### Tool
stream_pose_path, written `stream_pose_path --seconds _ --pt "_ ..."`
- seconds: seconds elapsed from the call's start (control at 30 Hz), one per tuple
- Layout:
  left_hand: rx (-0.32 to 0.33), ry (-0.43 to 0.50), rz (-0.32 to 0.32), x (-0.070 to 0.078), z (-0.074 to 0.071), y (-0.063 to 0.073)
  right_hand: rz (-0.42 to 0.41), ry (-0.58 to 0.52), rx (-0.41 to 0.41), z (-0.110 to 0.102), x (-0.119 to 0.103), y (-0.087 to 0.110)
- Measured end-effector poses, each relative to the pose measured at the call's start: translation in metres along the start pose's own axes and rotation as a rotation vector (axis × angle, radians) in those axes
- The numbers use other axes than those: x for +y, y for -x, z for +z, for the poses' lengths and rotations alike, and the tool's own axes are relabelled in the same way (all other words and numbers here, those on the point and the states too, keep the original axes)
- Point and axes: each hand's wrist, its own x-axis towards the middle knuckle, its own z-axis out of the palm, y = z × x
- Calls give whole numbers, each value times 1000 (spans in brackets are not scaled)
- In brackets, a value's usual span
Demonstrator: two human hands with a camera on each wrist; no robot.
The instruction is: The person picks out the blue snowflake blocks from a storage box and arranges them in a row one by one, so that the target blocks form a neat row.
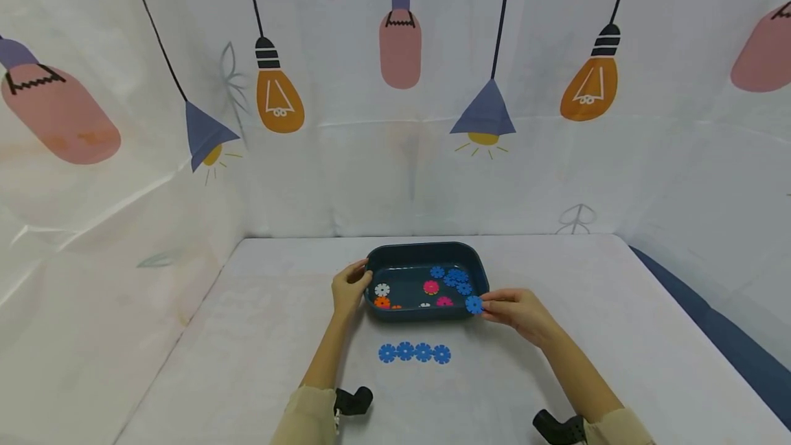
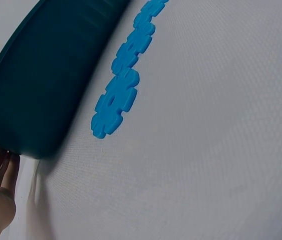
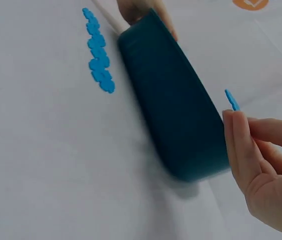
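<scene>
A dark teal tray [image 1: 426, 316] holds several notched, flower-shaped plastic discs. My left hand [image 1: 350, 287] grips its left end, thumb at the rim and fingers on the outer wall; the left wrist view shows those fingertips against the tray's underside edge. Between thumb and fingers, my right hand [image 1: 518, 312] pinches a blue flower-shaped disc [image 1: 474, 305] at the tray's front right corner. In the right wrist view that blue disc [image 3: 232, 100] is edge-on above the fingertips. Nearer me, a row of several blue discs [image 1: 414, 352] lies joined edge to edge on the table.
Inside the tray, blue discs [image 1: 457, 277] cluster at the right, with pink [image 1: 430, 287], white [image 1: 382, 290] and orange [image 1: 382, 302] ones elsewhere. A white cloth covers the table [image 1: 278, 307]. Behind it hangs a white sheet [image 1: 358, 177] printed with lamps.
</scene>
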Motion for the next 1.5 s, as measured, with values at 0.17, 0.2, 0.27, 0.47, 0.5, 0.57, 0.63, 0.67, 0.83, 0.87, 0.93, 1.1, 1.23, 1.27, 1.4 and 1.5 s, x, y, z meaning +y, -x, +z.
stream_pose_path --seconds 0.17,0.2,0.27,0.47,0.5,0.57,0.63,0.67,0.83,0.87,0.93,1.1,1.23,1.27,1.4,1.5 --pt "-9 -12 -13 1 -1 0 22 -39 -15 0 14 8" --pt "-13 -7 -19 3 -1 1 25 -39 -13 0 16 9" --pt "-20 5 -21 9 -2 3 35 -29 -3 2 21 10" --pt "-36 7 0 36 -6 16 49 35 17 9 35 13" --pt "-37 7 -2 38 -6 17 52 46 21 10 37 14" --pt "-38 9 -7 41 -6 19 67 65 31 12 40 15" --pt "-36 11 -7 42 -6 19 80 87 36 13 44 16" --pt "-35 11 -7 42 -6 19 91 90 42 15 45 16" --pt "-36 4 -11 37 -6 16 127 100 84 19 50 17" --pt "-37 9 -11 33 -5 14 133 102 97 20 49 16" --pt "-35 21 -19 21 -4 8 144 109 119 22 49 16" --pt "-18 19 -35 1 -1 1 168 149 152 27 46 16" --pt "-10 7 -32 1 0 2 187 179 147 29 45 15" --pt "-8 8 -30 1 0 2 190 185 143 30 45 15" --pt "-3 9 -26 2 0 3 184 201 121 31 45 14" --pt "-2 7 -26 2 0 3 177 209 108 33 44 13"
